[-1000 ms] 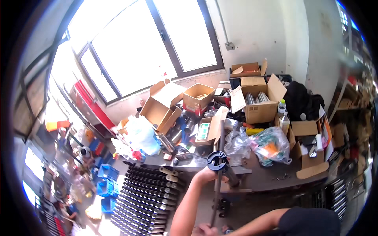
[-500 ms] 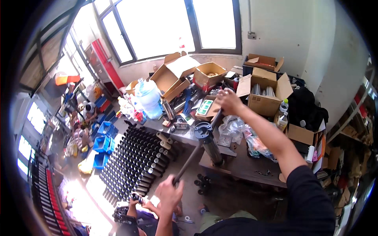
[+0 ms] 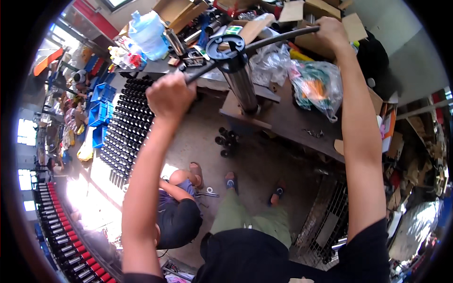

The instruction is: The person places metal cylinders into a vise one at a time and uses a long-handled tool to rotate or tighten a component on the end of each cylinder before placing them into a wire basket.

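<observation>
A long dark bar (image 3: pixel 283 36) runs across the top of an upright metal cylinder (image 3: pixel 239 87), joined to a dark round head with holes (image 3: pixel 225 46) that sits on the cylinder's upper end. My left hand (image 3: pixel 171 94) is closed round the bar's left end. At its far right end, my right hand (image 3: pixel 330 32) grips the same bar with the arm stretched out. The cylinder's foot stands on a small plate (image 3: pixel 243 115) at the workbench's edge.
The workbench (image 3: pixel 302 120) holds plastic bags (image 3: pixel 316 87), a large water bottle (image 3: pixel 147 35) and cardboard boxes. Rows of black cylinders (image 3: pixel 125 127) stand on the floor at left, near blue crates (image 3: pixel 100 113). Another person (image 3: pixel 177 221) crouches close by my left side.
The bar has swung clockwise about the cylinder. My left hand has moved farther away and my right hand out to the right. The view has tilted downward.
</observation>
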`<state>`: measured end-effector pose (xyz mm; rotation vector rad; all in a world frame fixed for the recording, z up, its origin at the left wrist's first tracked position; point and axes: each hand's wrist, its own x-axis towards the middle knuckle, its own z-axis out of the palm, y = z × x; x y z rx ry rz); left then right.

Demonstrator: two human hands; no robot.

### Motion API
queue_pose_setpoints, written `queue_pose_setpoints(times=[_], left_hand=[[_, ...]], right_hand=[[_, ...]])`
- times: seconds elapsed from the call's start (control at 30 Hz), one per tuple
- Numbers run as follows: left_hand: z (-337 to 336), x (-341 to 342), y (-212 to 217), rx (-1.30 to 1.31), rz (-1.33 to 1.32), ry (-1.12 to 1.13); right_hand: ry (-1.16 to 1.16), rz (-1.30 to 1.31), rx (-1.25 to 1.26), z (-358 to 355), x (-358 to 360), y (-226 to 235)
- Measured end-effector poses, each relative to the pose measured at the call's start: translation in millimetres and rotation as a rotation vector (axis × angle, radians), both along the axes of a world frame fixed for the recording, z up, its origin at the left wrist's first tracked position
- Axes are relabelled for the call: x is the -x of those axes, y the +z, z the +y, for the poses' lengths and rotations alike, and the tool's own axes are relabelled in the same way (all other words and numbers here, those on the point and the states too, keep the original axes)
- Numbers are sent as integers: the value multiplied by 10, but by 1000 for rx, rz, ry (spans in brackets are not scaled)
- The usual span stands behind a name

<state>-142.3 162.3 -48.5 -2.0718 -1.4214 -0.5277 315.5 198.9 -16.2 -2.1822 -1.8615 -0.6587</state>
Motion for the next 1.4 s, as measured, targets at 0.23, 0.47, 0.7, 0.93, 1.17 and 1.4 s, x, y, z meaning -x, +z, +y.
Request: queue_pose_setpoints(times=[0.23,0.47,0.7,0.93,1.17,1.4], left_hand=[[1185,144,-244,-130,-274,-571],[1250,70,-299,-232,-475,-694],[1683,-18,-339,-245,-408,-810],[2231,17,-449,-204,-309,-892],[283,-302,-441,-231,-2,-949],[407,-1593,-381,549,1253,-189]], right_hand=[[-394,12,140,-1937,1111,231],[-509,50,11,-1811,1074,93],[-649,99,-38,-2335,1956,178],[-640,227,-26,-2598,2173,122],[-415,647,-14,-2607,1866,45],[-254,625,-126,-2703,1138,176]])
